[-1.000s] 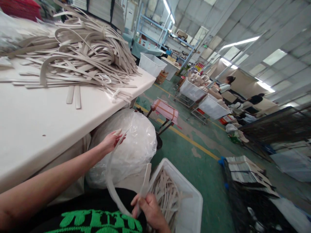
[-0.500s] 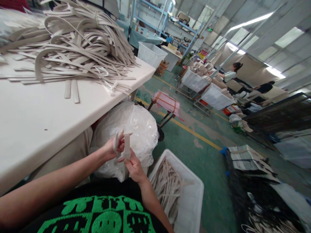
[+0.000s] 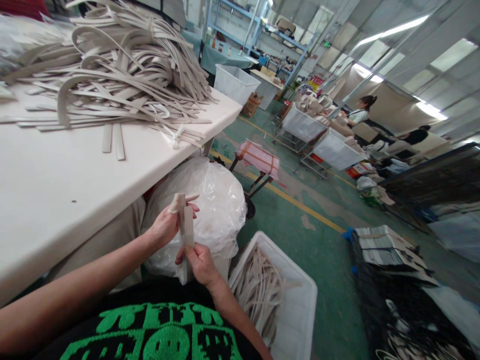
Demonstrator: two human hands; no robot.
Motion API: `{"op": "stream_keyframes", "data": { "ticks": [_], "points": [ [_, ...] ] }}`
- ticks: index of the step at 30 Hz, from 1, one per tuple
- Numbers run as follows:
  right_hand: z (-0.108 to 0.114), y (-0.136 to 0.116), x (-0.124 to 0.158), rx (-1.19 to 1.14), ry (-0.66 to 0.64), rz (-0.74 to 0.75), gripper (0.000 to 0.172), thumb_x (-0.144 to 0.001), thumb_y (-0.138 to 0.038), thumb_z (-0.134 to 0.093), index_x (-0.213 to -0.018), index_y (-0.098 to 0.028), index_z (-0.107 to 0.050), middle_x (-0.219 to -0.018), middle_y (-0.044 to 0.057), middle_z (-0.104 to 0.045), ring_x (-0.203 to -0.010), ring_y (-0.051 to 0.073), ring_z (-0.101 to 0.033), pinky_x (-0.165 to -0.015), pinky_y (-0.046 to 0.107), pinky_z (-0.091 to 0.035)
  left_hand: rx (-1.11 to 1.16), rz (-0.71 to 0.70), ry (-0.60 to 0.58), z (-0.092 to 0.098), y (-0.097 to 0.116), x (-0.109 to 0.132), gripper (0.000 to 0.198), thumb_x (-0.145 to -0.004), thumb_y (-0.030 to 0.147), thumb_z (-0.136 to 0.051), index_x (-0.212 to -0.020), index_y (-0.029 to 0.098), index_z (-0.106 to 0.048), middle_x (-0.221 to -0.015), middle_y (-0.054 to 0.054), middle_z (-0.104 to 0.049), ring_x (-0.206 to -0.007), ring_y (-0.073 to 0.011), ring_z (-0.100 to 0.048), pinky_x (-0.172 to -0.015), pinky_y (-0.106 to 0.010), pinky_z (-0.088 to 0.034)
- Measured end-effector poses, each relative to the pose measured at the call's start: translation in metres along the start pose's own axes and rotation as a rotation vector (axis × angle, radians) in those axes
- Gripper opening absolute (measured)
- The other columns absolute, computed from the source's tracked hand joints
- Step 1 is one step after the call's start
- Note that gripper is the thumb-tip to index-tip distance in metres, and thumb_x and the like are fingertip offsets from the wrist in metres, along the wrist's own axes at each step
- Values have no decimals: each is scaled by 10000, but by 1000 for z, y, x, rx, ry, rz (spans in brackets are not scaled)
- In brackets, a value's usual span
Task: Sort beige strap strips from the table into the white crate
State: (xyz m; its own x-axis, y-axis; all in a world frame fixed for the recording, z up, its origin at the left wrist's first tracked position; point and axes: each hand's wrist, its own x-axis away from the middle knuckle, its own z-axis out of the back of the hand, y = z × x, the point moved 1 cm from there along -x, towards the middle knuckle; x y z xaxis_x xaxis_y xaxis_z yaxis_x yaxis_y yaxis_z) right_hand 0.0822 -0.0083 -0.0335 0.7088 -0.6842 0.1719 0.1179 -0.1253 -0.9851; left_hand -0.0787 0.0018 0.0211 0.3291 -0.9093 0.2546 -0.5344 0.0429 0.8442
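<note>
Two flat grey-beige straps [image 3: 188,226] stand upright side by side in front of my body, over a clear plastic bag. My right hand [image 3: 201,264] is closed around them lower down, thumb across the front. Near their upper ends is my left hand [image 3: 167,225], its thumb on one side and its fingers behind, gripping a strap. Something pale covers part of the left thumb and a fingertip. The straps' lower ends hang close to my black and green shirt [image 3: 165,325]. Beside my right forearm, a white plastic bin [image 3: 300,320] contains many similar straps [image 3: 258,290].
On the white table [image 3: 93,185] at left lies a large heap of straps [image 3: 138,75], with two short ends sticking out. The clear plastic bag [image 3: 217,195] bulges under the table edge. A pink-topped stool [image 3: 258,156] stands ahead. Farther off, a person [image 3: 360,112] is beside loaded white carts [image 3: 303,122].
The straps in my hands have come upright and side by side, with more of their length showing. My left hand has shifted slightly left and down. The view has moved a little.
</note>
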Motion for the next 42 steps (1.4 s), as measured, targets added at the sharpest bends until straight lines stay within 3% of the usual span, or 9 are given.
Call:
{"op": "stream_keyframes", "data": {
  "ticks": [5,8,11,14,21,29,33,38,42],
  "points": [
    [0,-1,-7,-12,13,-32,685,-884,-808,-445,-774,-166,-658,-627,38,-645,-563,159,-587,-604,284,-490,-212,24,-167,-1,-23,14,535,-836,683,-632,-928,164,-722,-849,-50,-662,-632,-149,-587,-467,-225,-426],
    [14,-14,-6,149,15,89,612,-951,-718,-433,-831,-174,-683,-757,64,-695,-712,192,-648,-707,312,-524,-267,76,-236,-5,-16,16,508,-875,661,-564,-928,172,-692,-763,-17,-630,-494,-126,-522,-407,-236,-384],
    [37,-37,0,332,293,283,449,-976,-589,-512,-1092,-190,-682,-1026,87,-702,-897,200,-659,-844,323,-523,-438,-72,-278,-5,-2,12,445,-893,579,-553,-766,167,-666,-682,-26,-632,-625,-162,-587,-604,-267,-492],
    [47,-62,5,406,402,331,506,-945,-547,-598,-1300,-187,-598,-860,23,-677,-684,144,-620,-685,257,-513,-668,-152,-422,-6,0,12,375,-886,493,-547,-701,181,-644,-673,-38,-652,-665,-184,-592,-664,-284,-479],
    [40,-93,14,389,244,301,385,-897,-567,-664,-794,-197,-700,-617,-15,-634,-528,118,-564,-527,221,-437,-1018,-230,-694,-14,-21,33,225,-862,288,-577,-669,213,-663,-672,-51,-678,-611,-191,-575,-616,-276,-391],
    [52,-79,31,618,337,528,383,-908,-551,-688,-954,-175,-744,-656,-5,-603,-553,119,-544,-570,243,-417,-1022,-128,-902,-19,-7,43,262,-875,236,-508,-673,210,-673,-676,-25,-696,-624,-177,-599,-625,-257,-399],
    [47,-70,31,663,219,640,388,-936,-572,-643,-878,-202,-744,-637,6,-634,-549,127,-564,-592,253,-427,-964,42,-1034,-19,-8,47,227,-828,197,-536,-648,207,-674,-684,-18,-710,-618,-172,-616,-626,-252,-432],
    [34,-65,31,655,101,638,457,-940,-613,-604,-711,-230,-700,-610,9,-650,-549,134,-569,-601,266,-420,-908,106,-1026,-17,-18,56,173,-833,294,-651,-686,212,-693,-615,-6,-673,-555,-165,-575,-564,-254,-431],
    [37,-70,33,651,213,554,546,-942,-667,-553,-634,-226,-648,-553,-1,-589,-522,131,-531,-578,266,-408,-815,159,-1075,-21,-25,64,431,-960,416,-517,-619,200,-668,-597,-42,-680,-533,-161,-582,-574,-258,-455]
  ]
}}
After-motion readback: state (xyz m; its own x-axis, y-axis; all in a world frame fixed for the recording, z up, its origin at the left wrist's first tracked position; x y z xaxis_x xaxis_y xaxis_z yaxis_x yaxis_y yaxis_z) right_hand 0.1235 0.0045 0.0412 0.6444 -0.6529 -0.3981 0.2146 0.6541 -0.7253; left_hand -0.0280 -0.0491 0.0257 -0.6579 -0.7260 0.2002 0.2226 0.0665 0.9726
